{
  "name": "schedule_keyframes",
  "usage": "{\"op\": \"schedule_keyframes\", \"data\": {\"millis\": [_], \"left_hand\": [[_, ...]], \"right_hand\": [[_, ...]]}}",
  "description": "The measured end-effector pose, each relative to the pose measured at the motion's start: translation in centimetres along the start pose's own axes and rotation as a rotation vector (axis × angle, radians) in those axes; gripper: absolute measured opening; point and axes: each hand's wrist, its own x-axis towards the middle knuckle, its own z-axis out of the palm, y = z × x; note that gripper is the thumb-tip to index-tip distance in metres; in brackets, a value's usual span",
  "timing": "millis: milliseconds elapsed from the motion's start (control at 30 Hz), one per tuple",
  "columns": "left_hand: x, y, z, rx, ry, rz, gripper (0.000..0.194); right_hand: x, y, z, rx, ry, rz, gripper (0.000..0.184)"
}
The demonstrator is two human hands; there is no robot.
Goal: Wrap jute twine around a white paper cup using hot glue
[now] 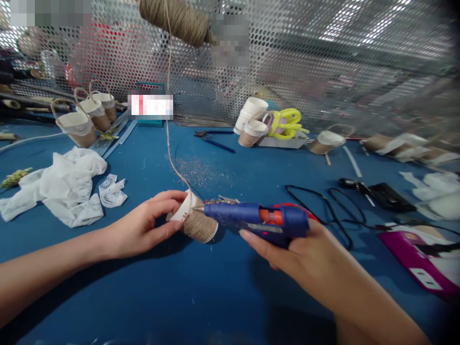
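My left hand [145, 227] grips the rim end of a paper cup [196, 221] that lies on its side, most of it wrapped in brown twine. My right hand [287, 247] holds a blue hot glue gun [257, 218] with an orange trigger, and its metal nozzle touches the cup where bare white paper meets the wrapped part. A strand of twine [168, 120] runs up from the cup to a spool [176, 19] hanging at the top of the view.
The blue table [215, 297] carries finished twine baskets [77, 127] at back left, white lace scraps [68, 187], blue pliers [213, 139], stacked cups [251, 120], yellow scissors [287, 122], a black cord [330, 211], a magenta box [420, 263]. A perforated metal screen [323, 62] closes the back.
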Motion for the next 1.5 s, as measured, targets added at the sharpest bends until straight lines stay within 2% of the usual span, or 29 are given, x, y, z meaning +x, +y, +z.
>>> {"op": "schedule_keyframes", "data": {"millis": [133, 300, 400, 733, 933, 1067, 1300, 1500], "left_hand": [[0.0, 0.2, -0.1, 0.005, -0.003, -0.018, 0.012], [-0.1, 0.2, -0.1, 0.017, -0.011, -0.020, 0.011], [0.0, 0.2, -0.1, 0.029, -0.010, -0.025, 0.011], [-0.1, 0.2, 0.0, 0.028, 0.001, -0.042, 0.012], [0.0, 0.0, 0.0, 0.045, 0.007, -0.007, 0.017], [0.0, -0.1, 0.0, 0.065, 0.012, 0.006, 0.018], [-0.1, 0.1, 0.0, 0.036, 0.006, -0.020, 0.013], [-0.1, 0.2, -0.1, 0.046, -0.003, -0.020, 0.012]], "right_hand": [[0.3, 0.3, -0.2, 0.018, -0.046, 0.100, 0.039], [0.8, 0.4, 0.1, 0.076, -0.062, 0.257, 0.040], [1.1, 0.5, 0.1, 0.105, -0.075, 0.293, 0.040], [-0.1, 0.3, 0.0, 0.076, -0.074, 0.126, 0.036], [-0.4, -0.6, 0.1, 0.149, -0.118, 0.080, 0.011], [-0.3, -0.9, 0.0, 0.177, -0.126, 0.048, 0.006], [0.0, 0.4, 0.0, 0.064, -0.090, 0.131, 0.035], [0.8, 0.4, -0.1, 0.108, -0.105, 0.274, 0.040]]}}
